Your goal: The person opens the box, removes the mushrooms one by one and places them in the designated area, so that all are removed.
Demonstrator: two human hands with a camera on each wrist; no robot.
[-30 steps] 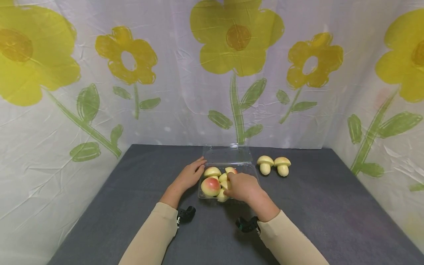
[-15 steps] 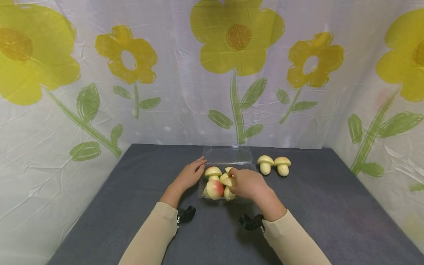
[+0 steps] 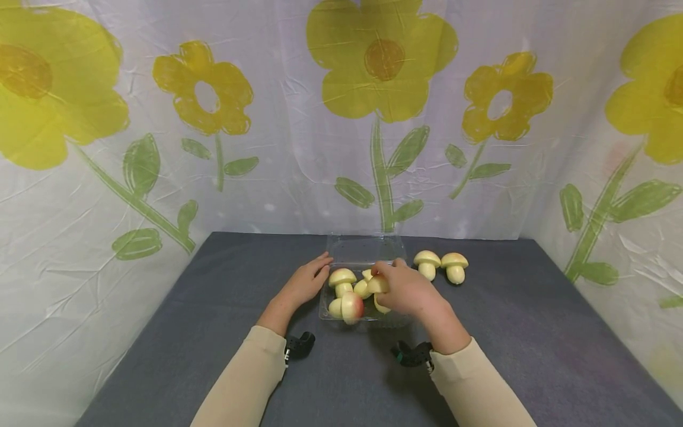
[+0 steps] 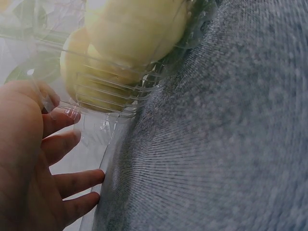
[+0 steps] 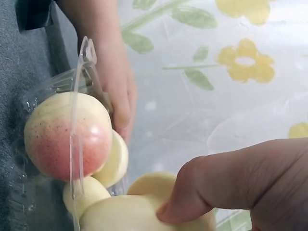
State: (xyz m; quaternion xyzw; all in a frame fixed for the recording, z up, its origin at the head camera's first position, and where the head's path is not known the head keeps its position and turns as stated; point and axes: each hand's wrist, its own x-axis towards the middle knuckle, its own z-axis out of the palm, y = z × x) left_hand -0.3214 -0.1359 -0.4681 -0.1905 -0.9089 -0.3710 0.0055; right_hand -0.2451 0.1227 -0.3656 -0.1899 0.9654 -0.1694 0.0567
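Mushroom held over clear tray
Right hand [image 3: 404, 289] pinches mushroom [image 3: 376, 284] inside tray [image 3: 356, 316]; left hand [image 3: 305, 283], fingers spread, touches its left edge

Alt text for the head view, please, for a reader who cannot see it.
The right hand grips a pale yellow toy mushroom over a clear plastic clamshell box holding more mushrooms and a pink-blushed peach. The left hand rests against its left edge on a grey cloth table.

Two toy mushrooms [image 3: 440, 265] side by side on grey tabletop [image 3: 213, 308], yellow flower-print backdrop sheet [image 3: 160, 148] behind
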